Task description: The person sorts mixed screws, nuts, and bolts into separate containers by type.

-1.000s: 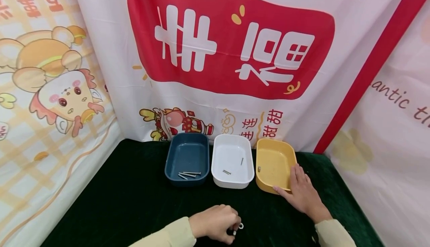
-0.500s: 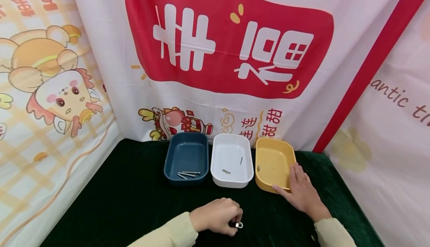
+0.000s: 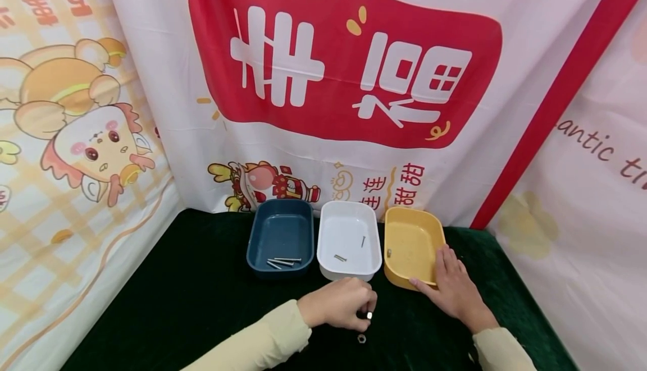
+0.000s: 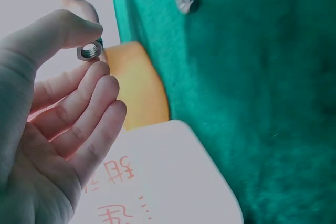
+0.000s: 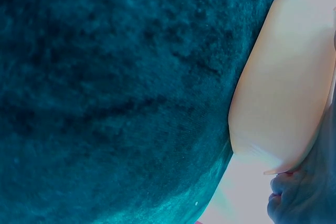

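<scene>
In the head view my left hand (image 3: 341,305) is above the cloth in front of the white tray (image 3: 349,236). It pinches a hex nut (image 4: 90,51) between thumb and forefinger, the threaded hole showing in the left wrist view. A second nut (image 3: 361,338) lies on the green cloth just below that hand. My right hand (image 3: 457,289) rests on the near right corner of the yellow tray (image 3: 414,230), fingers along its side and thumb at the front rim. One small nut (image 3: 388,253) sits inside the yellow tray at its left wall.
A dark blue tray (image 3: 282,228) holding several long screws (image 3: 284,260) stands left of the white one. Small screws (image 3: 341,258) lie in the white tray. The trays stand in a row against a printed curtain (image 3: 349,79) at the back of the green cloth (image 3: 202,303).
My left hand has lifted and moved forward and slightly right, carrying one nut away while the other stays on the cloth. The right hand stays on the yellow tray.
</scene>
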{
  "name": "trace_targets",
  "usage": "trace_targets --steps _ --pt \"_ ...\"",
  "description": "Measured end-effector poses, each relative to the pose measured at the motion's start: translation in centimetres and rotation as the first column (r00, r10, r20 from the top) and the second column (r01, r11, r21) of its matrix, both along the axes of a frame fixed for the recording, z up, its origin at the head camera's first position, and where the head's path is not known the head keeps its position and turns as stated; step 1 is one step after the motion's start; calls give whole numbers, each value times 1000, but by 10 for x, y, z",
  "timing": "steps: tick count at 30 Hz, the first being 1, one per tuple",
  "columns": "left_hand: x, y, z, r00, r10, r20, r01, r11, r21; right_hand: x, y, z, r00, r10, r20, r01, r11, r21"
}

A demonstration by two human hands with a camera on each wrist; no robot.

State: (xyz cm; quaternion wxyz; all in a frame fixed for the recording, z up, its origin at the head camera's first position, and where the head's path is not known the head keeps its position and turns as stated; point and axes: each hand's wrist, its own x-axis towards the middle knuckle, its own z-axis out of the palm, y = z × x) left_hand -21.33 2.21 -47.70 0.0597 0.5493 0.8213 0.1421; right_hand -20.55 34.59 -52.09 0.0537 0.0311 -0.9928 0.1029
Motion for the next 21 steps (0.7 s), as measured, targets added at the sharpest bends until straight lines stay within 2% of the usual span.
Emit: trace_targets --steps 7,12,21 --pt "-15 14 11 998 47 36 -49 998 47 -1 0 0 1000 1 6 -1 1000 1" --pt "-23 25 13 997 69 17 -70 995 70 -2 0 -2 1000 -5 31 5 1000 4" --pt "-41 50 14 988 124 -95 -112 986 122 -1 1 -2 1000 -9 29 8 1000 5"
